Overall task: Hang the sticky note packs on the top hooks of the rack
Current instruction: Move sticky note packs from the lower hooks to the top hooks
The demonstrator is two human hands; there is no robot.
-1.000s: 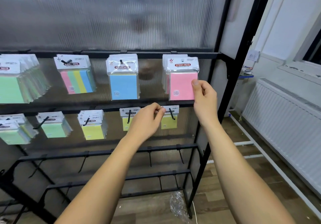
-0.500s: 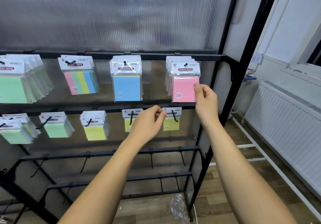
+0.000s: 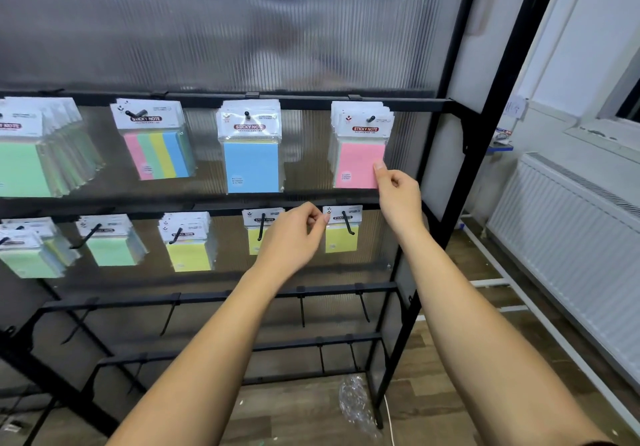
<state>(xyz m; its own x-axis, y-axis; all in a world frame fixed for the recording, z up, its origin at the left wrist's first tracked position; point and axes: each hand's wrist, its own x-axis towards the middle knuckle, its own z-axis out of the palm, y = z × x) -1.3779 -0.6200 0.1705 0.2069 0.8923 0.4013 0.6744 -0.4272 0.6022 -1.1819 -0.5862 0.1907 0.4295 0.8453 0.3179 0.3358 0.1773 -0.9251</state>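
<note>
CHANGE: your right hand (image 3: pixel 398 193) is sliding down the pink pack (image 3: pixel 360 165), now pinching its lower right corner | WHERE: pack is hanging on the top row's rightmost hook (image 3: pixel 371 119) | LEFT: your left hand (image 3: pixel 294 238) is staying curled, pinching the yellow pack (image 3: pixel 341 234) below | MEANING: pink pack looks hung; you're likely freeing the next one.

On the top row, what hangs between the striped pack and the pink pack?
One stack of blue packs, seen in the head view.
</note>
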